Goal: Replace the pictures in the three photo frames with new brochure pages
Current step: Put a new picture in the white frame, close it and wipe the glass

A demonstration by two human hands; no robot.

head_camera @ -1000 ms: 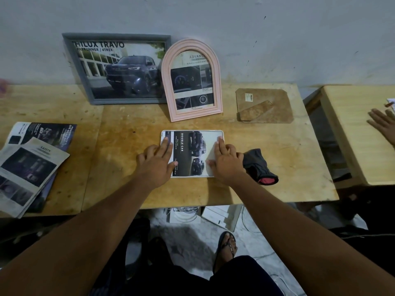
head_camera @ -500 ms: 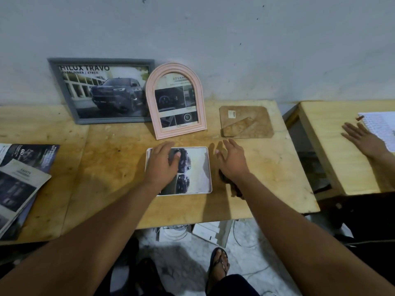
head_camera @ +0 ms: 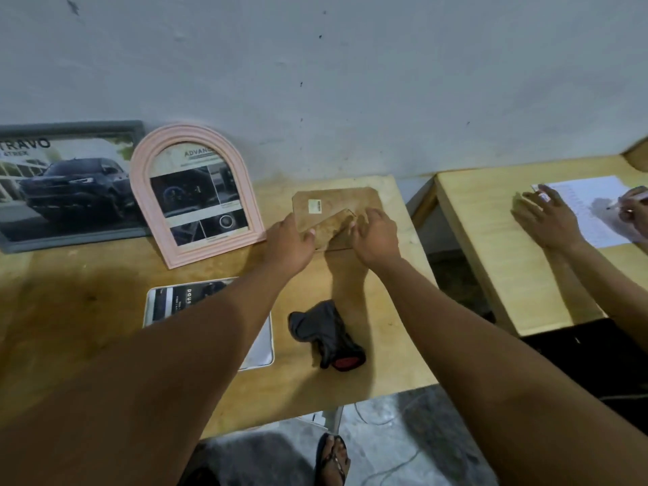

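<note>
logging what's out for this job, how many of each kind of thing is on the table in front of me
photo frames: 3 (grey frame, pink arched frame, white frame lying flat)
backing board: 1
dark cloth: 1
total: 5

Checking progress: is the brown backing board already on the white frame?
No, the backing board lies farther back, apart from the white frame, with the left hand and right hand on it.
</note>
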